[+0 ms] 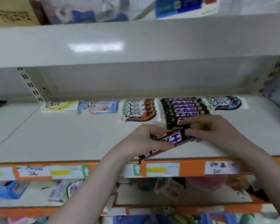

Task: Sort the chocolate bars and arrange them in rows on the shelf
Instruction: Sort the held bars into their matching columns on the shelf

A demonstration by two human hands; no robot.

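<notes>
Hands hold one dark chocolate bar (166, 143) above the shelf (71, 139): left hand (145, 139) grasps its middle, right hand (207, 128) pinches its far end, near the dark row (184, 109).

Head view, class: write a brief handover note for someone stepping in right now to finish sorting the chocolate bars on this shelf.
Hands: left hand and right hand both grip one dark-wrapped chocolate bar with blue lettering, tilted above the grey shelf.
Done: at the back, yellow Dove bars, blue Dove bars, orange-brown Dove bars, a row of matching dark bars, navy Dove bars.
Left: lay the held bar at the front of the dark row.
</notes>
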